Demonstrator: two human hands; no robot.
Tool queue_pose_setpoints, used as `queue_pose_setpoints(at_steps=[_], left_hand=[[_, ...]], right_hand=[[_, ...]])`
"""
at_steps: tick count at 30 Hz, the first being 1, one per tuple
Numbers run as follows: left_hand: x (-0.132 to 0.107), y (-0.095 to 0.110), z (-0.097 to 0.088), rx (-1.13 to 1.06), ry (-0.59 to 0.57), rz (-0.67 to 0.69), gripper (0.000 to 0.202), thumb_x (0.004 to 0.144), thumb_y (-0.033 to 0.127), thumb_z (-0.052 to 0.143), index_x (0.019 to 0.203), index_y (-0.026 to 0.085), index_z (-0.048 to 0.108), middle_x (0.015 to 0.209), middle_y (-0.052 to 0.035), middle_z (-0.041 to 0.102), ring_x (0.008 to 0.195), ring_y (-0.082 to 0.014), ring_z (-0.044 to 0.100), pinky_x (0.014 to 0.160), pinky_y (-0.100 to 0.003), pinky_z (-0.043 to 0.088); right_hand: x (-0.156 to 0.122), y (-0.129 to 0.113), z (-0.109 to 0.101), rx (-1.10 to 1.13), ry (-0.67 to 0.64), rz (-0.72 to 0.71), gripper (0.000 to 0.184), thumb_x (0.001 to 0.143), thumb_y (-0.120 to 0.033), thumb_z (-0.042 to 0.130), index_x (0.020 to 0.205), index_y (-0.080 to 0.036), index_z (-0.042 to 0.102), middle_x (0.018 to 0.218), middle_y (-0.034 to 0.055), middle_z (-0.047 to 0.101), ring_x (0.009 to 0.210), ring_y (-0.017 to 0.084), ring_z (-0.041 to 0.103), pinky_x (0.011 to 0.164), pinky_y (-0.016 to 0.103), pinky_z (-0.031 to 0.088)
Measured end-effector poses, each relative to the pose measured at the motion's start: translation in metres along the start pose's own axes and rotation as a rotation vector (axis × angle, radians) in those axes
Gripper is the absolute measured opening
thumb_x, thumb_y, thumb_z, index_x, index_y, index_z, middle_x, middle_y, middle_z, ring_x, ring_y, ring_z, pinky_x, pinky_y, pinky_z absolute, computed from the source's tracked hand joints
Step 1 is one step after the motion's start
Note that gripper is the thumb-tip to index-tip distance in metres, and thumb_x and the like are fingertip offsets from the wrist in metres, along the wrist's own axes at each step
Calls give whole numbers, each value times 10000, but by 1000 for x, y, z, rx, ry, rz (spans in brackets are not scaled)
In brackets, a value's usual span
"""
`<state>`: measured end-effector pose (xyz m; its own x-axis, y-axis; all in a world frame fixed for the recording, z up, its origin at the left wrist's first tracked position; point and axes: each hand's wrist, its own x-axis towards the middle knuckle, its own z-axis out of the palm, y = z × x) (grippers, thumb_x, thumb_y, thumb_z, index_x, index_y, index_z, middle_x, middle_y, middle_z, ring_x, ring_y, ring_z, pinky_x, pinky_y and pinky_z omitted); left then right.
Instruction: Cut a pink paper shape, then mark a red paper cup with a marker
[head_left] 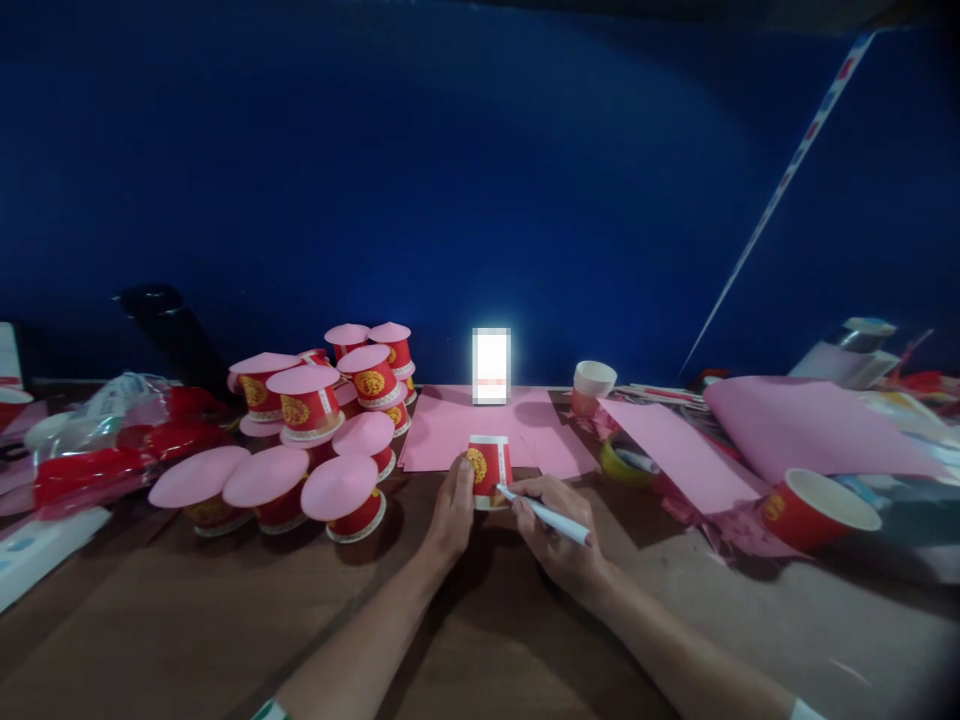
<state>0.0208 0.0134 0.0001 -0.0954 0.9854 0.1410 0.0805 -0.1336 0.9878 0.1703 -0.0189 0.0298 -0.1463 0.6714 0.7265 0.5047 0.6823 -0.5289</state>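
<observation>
A red paper cup (487, 462) with a gold emblem and a white strip stands in front of me, mouth down as far as I can see. My left hand (455, 505) grips its left side, thumb along the wall. In my right hand (559, 530) is a white marker pen (551, 518), its tip at the lower right of the cup, by the white strip. Whether the tip touches the cup I cannot tell. Behind the cup lie pink paper sheets (442, 430).
Several red cups topped with pink paper cones (341, 488) crowd the left. A lit screen (491, 367) stands behind the sheets. To the right are a curled pink sheet (795, 425), a red cup (810, 512) on its side, pink scraps and a yellow bowl (626, 465). Red plastic packaging (97, 465) lies far left.
</observation>
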Motion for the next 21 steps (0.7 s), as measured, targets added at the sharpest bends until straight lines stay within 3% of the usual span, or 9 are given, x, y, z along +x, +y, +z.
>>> queue_pose_setpoints(at_steps=[9,16,21], left_hand=[[1,-4,1,-25,-25,2,412,859,475,324,941,161,577,903,-73,632,868,-206,563,805,-330,430],[3,-7,2,-37,-26,25,413,860,467,324,993,164,571,1058,-88,617,932,-200,559,847,-316,416],[3,-7,2,-41,-26,5,441,857,485,314,1015,159,565,1033,-94,619,938,-210,559,849,-322,418]], right_hand=[[-1,1,1,18,3,-14,100,797,-165,524,814,-179,621,715,33,654,632,146,610,608,258,500],[-2,3,3,-1,2,-18,105,804,-179,513,815,-191,616,696,28,646,616,145,597,600,265,498],[-3,4,3,12,-21,-40,109,801,-169,513,833,-192,614,724,28,653,643,141,606,620,261,500]])
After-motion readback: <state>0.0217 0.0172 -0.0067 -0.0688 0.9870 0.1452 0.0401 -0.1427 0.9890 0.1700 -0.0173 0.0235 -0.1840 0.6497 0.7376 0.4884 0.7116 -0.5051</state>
